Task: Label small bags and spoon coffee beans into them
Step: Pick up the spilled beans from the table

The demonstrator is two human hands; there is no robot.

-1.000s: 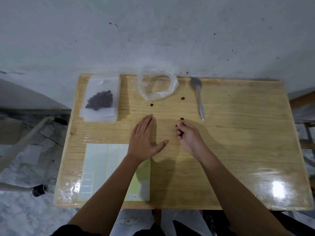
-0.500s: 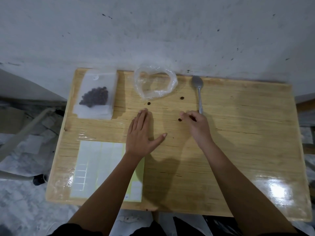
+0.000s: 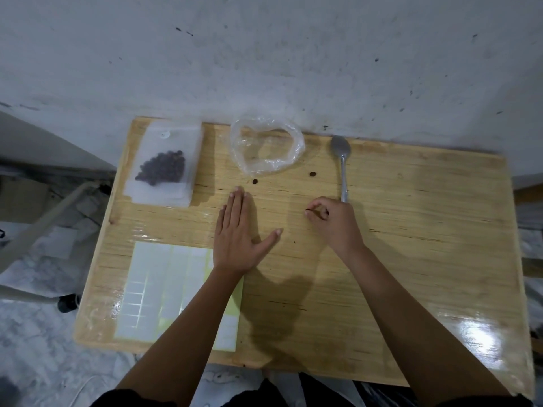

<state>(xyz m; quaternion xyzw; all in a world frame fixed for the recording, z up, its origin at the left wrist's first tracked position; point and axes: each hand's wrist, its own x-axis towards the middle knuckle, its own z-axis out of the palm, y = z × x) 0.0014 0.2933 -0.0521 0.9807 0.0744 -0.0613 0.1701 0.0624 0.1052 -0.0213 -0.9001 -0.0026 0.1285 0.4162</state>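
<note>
Right hand [image 3: 332, 223] newly in a pinch on loose coffee bean [image 3: 307, 212]; left hand [image 3: 238, 233] flat.

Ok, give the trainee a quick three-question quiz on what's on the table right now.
1. How many untouched loose beans lie between the open clear bag and the hands?
2. True or false: the left hand lies flat on the table.
3. The spoon is: A) on the table, just beyond the right hand; B) in the left hand; C) inside the clear bag.
Key: 1 two; 2 true; 3 A.
</note>
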